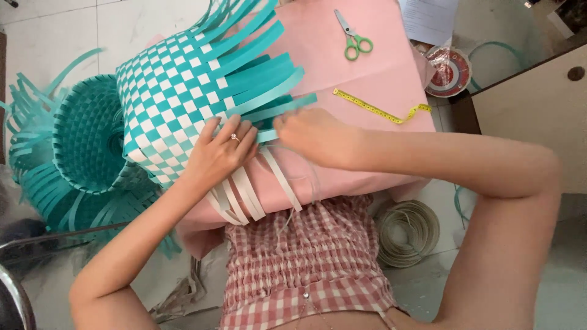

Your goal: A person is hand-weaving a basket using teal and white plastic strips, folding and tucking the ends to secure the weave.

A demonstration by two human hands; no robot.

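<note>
A half-woven basket (177, 85) of teal and white plastic strips lies on its side on a pink cloth-covered table (367, 55). Loose teal strips (257, 55) fan out from its top toward the right. My left hand (220, 150), a ring on one finger, presses flat on the woven checkered wall near the lower edge. My right hand (309, 134) pinches a teal strip end at the basket's edge. White strips (244, 195) hang down below my left hand over the table's near edge.
Green-handled scissors (353, 36) and a yellow tape measure (379, 110) lie on the pink cloth. A second teal woven basket (85, 140) sits on the floor at left. A coil of pale strip (406, 232) rests on the floor at right, a round tape roll (448, 70) beyond.
</note>
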